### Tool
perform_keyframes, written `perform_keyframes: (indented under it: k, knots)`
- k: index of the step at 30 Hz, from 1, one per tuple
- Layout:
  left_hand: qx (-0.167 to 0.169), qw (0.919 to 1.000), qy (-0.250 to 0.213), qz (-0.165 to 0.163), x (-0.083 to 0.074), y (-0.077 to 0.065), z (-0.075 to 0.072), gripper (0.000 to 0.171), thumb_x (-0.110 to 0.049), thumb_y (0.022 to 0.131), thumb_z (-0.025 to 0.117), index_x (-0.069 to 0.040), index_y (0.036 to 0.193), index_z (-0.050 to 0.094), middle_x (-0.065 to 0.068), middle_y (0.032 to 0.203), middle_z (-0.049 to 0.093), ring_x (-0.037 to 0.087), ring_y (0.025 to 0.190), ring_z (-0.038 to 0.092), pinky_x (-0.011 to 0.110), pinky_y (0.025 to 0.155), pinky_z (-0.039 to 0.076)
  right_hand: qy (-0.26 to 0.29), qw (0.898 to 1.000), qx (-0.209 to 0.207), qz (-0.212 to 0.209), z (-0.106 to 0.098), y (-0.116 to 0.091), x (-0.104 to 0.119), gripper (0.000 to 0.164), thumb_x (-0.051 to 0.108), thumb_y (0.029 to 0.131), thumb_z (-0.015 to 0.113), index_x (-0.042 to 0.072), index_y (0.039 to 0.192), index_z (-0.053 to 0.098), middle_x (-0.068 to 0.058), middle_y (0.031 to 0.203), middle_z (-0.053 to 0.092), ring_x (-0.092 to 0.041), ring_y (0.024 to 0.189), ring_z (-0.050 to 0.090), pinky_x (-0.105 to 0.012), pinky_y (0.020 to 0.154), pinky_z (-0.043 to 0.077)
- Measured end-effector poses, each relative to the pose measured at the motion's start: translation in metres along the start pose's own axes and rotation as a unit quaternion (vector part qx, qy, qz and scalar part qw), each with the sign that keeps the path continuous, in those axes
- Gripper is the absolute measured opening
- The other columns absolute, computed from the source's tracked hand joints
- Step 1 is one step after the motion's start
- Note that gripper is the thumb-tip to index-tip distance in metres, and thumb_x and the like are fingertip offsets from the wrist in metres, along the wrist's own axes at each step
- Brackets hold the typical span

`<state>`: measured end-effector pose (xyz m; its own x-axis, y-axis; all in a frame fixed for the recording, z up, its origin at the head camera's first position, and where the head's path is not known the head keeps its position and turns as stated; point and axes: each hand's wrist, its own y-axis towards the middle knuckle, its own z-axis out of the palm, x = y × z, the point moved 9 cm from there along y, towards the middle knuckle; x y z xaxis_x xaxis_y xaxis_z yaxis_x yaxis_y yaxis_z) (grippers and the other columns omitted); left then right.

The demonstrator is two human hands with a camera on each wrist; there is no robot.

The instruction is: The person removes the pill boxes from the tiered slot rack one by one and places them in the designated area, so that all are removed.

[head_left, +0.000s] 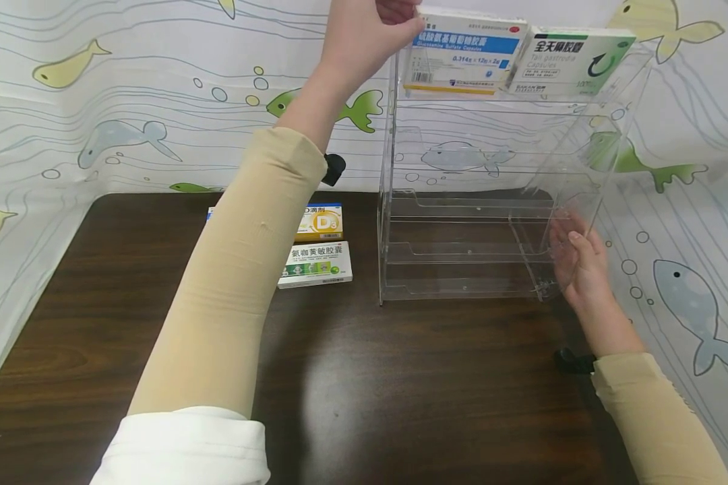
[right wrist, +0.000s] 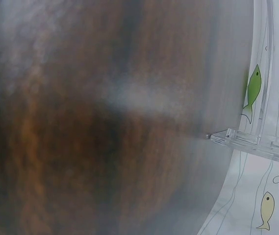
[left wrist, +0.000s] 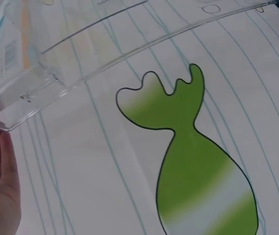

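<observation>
On the worktop (head_left: 431, 377), the D3 box (head_left: 323, 221) sits beyond the white box (head_left: 319, 263), both at left. The left hand (head_left: 370, 30) is by the rack's (head_left: 464, 291) upper left corner; whether it grasps anything, I cannot tell. The blue box (head_left: 451, 71) and green box (head_left: 567, 67) stand in the top tier. The right hand, (head_left: 585, 263) grip released, rests against the right side.

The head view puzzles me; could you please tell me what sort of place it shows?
Probably a tabletop work corner, though the wider room is unseen: a dark table, fish-print sheeting behind it, and a clear tiered rack with medicine boxes at its top.
</observation>
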<state>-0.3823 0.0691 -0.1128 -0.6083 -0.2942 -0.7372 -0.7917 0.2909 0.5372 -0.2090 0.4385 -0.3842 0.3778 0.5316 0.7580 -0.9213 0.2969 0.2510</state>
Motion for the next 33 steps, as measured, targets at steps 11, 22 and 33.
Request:
perform_keyframes:
  k: [11,22,33]
  knots:
    - [0.003,0.9977,0.056,0.037,-0.014,0.002,-0.002,0.034,-0.022,0.103,0.069,-0.008,0.134,0.068,0.004,0.13,0.073,0.006,0.118,0.067,0.009,0.101,0.048,-0.007,1.0,-0.003,0.002,0.0,-0.001,0.0,0.035,-0.01,0.106,0.043,-0.002,0.129,0.068,-0.01,0.125,0.075,-0.019,0.118,0.071,-0.025,0.111,0.053]
    - [-0.047,0.9867,0.003,0.156,-0.032,0.008,-0.026,0.034,-0.026,0.096,0.079,-0.009,0.125,0.074,0.003,0.121,0.079,0.004,0.111,0.071,0.011,0.102,0.045,-0.02,1.0,-0.006,0.001,0.0,0.0,-0.001,0.034,-0.009,0.106,0.044,0.0,0.127,0.069,-0.009,0.124,0.074,-0.019,0.119,0.069,-0.024,0.112,0.052]
    - [-0.05,0.9982,0.001,0.035,-0.028,-0.002,-0.049,0.031,-0.022,0.099,0.076,-0.013,0.129,0.073,-0.002,0.129,0.075,-0.002,0.115,0.063,0.007,0.104,0.041,-0.009,1.0,0.001,0.003,0.002,0.005,-0.004,0.035,-0.01,0.106,0.043,-0.001,0.128,0.068,-0.01,0.126,0.074,-0.019,0.119,0.07,-0.025,0.112,0.053]
